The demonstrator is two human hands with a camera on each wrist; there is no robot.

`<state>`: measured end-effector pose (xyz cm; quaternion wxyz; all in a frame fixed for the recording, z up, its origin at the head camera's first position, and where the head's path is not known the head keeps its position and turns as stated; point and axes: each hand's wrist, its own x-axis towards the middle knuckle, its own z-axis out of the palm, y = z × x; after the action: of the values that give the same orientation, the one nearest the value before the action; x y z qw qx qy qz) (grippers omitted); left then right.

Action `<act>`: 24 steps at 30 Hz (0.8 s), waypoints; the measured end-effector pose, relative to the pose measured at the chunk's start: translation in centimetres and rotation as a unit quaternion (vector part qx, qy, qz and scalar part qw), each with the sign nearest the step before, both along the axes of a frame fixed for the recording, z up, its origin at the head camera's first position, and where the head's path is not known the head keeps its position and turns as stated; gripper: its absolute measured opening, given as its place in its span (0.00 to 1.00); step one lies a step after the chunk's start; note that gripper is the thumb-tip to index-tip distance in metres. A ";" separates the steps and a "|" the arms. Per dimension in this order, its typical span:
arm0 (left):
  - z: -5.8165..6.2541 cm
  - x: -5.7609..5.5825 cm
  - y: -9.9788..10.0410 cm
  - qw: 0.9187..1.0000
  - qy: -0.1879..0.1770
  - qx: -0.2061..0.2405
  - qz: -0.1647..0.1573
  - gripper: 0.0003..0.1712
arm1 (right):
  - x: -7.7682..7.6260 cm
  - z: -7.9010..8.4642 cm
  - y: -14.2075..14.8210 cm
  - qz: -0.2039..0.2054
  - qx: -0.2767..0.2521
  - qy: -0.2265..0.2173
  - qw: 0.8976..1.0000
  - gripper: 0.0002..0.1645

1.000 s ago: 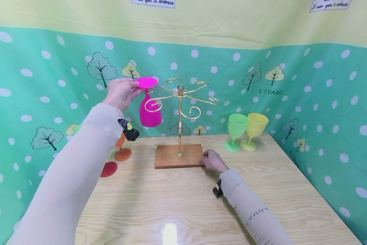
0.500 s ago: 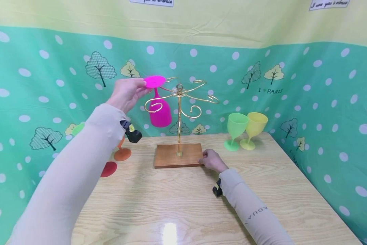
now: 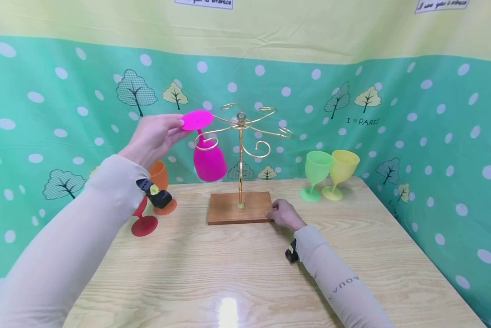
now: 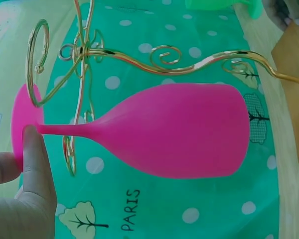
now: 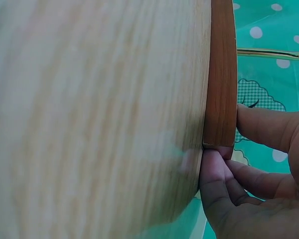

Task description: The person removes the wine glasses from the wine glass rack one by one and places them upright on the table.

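Observation:
My left hand (image 3: 151,135) pinches the round foot of a magenta plastic goblet (image 3: 210,163), which hangs upside down and slightly tilted. In the head view the goblet stands behind the front-left curl of a gold wire glass rack (image 3: 240,171). From the left wrist view, thumb and finger hold the foot's edge, and the goblet's stem (image 4: 65,130) lies just beside a gold loop (image 4: 29,64). My right hand (image 3: 286,215) grips the right front corner of the rack's wooden base (image 5: 222,74), thumb on the upper face and fingers against the end.
On the left of the table (image 3: 180,282), an orange goblet (image 3: 159,175) and a red goblet (image 3: 145,225) stand partly hidden behind my left wrist. At the back right are a green goblet (image 3: 318,167) and a yellow goblet (image 3: 344,166). A dotted cloth (image 3: 426,136) backs the table.
The magenta goblet shifted right, then came back left and lower with my left hand, its foot dropping toward the front-left curl. My right hand stays on the base.

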<state>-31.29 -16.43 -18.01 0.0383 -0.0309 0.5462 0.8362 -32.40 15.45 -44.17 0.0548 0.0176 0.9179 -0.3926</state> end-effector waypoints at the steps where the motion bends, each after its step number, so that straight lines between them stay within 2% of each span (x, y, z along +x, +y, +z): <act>1: -0.1 0.3 -0.2 1.000 -0.001 -0.001 -0.001 0.31 | 0.0 0.0 0.0 0.002 0.001 0.001 1.000 0.29; 8: -1.2 1.7 -1.8 1.000 -0.001 -0.015 -0.005 0.31 | 0.2 0.2 0.2 -0.002 0.001 0.003 1.000 0.28; 15: -3.5 3.1 -3.5 0.999 0.000 -0.042 -0.010 0.35 | 0.6 0.5 0.3 0.002 -0.023 -0.004 1.000 0.32; 21: -6.1 4.2 -4.0 0.998 0.004 -0.066 -0.016 0.32 | 1.3 1.1 -0.3 0.001 -0.055 0.064 0.996 0.29; 24: -7.6 4.7 -3.8 0.998 -0.006 -0.050 -0.025 0.33 | 1.9 1.5 -1.1 0.017 -0.079 0.103 0.991 0.25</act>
<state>-26.61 -20.20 -25.59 0.0609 -0.0246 0.5874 0.8066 -30.48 14.34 -42.71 -0.0323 -0.0430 0.8847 -0.4630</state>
